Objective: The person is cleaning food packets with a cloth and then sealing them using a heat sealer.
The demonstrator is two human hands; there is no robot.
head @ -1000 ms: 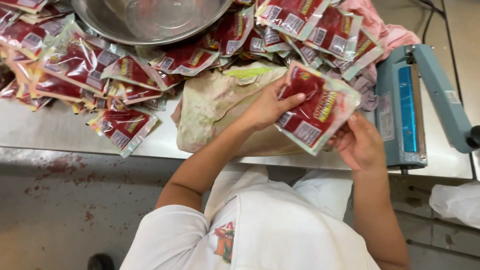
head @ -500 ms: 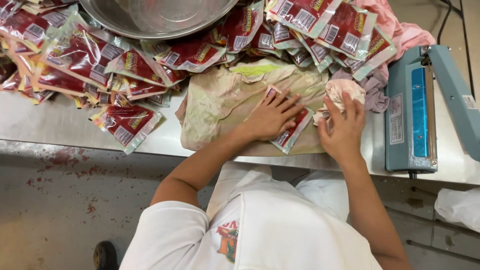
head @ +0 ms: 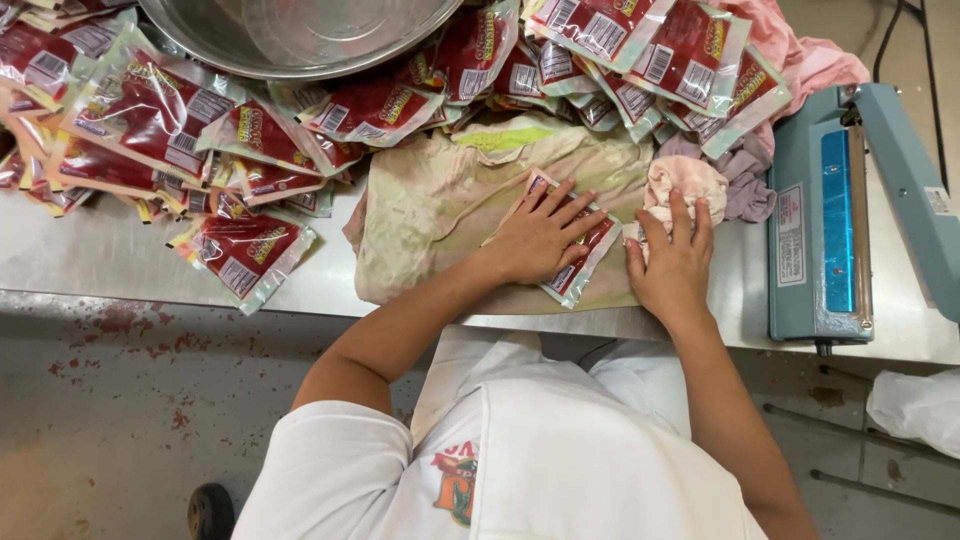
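Note:
A red sauce pouch (head: 581, 262) lies flat on a stained yellowish cloth (head: 440, 215) spread at the table's front edge. My left hand (head: 541, 237) presses down on the pouch with fingers spread. My right hand (head: 674, 258) sits just right of the pouch and grips a bunched pink rag (head: 686, 183), which rests against the pouch's right end. Most of the pouch is hidden under my left hand.
Many red sauce pouches (head: 150, 110) are heaped across the steel table (head: 120, 265) at left and back. A large steel bowl (head: 300, 35) stands at the back. A blue heat sealer (head: 835, 215) sits at the right, with pink and grey cloths (head: 800, 60) behind it.
One second ago both hands held the pouch up in the air. It has since been laid on the cloth, the left hand flattening it and the right hand taking the pink rag.

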